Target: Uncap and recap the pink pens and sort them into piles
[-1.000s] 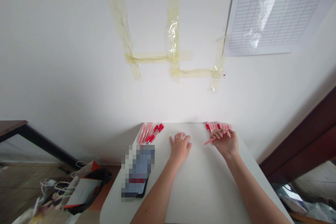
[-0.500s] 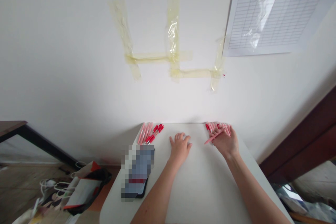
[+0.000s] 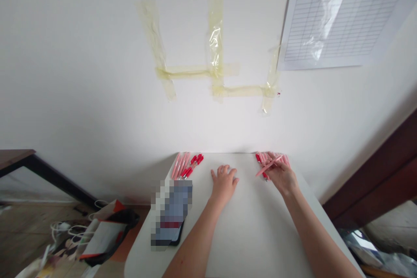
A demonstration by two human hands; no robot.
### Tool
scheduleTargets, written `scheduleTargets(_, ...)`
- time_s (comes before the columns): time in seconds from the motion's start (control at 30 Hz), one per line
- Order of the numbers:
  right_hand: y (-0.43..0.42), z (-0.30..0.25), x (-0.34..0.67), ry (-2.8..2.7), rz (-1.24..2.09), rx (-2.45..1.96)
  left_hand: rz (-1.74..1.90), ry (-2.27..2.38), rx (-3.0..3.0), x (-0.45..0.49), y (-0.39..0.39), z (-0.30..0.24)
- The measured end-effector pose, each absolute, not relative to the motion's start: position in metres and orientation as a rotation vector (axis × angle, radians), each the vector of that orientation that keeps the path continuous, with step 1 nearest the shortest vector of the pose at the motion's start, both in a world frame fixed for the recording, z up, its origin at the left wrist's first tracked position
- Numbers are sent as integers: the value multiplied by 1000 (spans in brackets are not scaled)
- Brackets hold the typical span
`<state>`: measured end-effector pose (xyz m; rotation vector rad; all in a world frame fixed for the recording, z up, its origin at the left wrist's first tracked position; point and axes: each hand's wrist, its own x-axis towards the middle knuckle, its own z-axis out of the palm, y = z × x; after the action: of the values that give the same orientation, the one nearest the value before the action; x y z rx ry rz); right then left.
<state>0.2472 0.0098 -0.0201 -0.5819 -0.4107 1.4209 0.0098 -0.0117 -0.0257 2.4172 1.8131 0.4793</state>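
Observation:
In my right hand (image 3: 282, 177) is a pink pen (image 3: 267, 166), held slantwise between closed fingers at the table's far right. Behind and under that hand lie several pink pens (image 3: 285, 159) and red pens (image 3: 258, 157), partly hidden by it. My left hand (image 3: 224, 183) rests palm down on the white table (image 3: 250, 226), its fingers spread and holding nothing. To its left, at the far left corner, several pink pens (image 3: 177, 166) lie side by side, with red pens (image 3: 192, 167) right next to them.
A phone (image 3: 174, 213), blurred out by pixel blocks, lies along the table's left edge. The white wall (image 3: 228, 126) rises at the far edge, with yellowish tape (image 3: 215, 47) and a printed sheet (image 3: 339, 26) on it. Bags (image 3: 104, 234) sit on the floor at left.
My right hand has turned over from palm up, still holding the pink pen, and more of the red pen below it shows. My left hand stays in place.

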Motion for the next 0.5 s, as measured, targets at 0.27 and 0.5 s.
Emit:
scheduleTargets(0.27, 11, -15, 262, -502, 1064, -776, 489, 1819, 2411, 10, -11, -28)
scheduleTargets(0.5, 8, -17, 281, -817, 353, -1410, 475, 1821, 2420, 10, -11, -27)
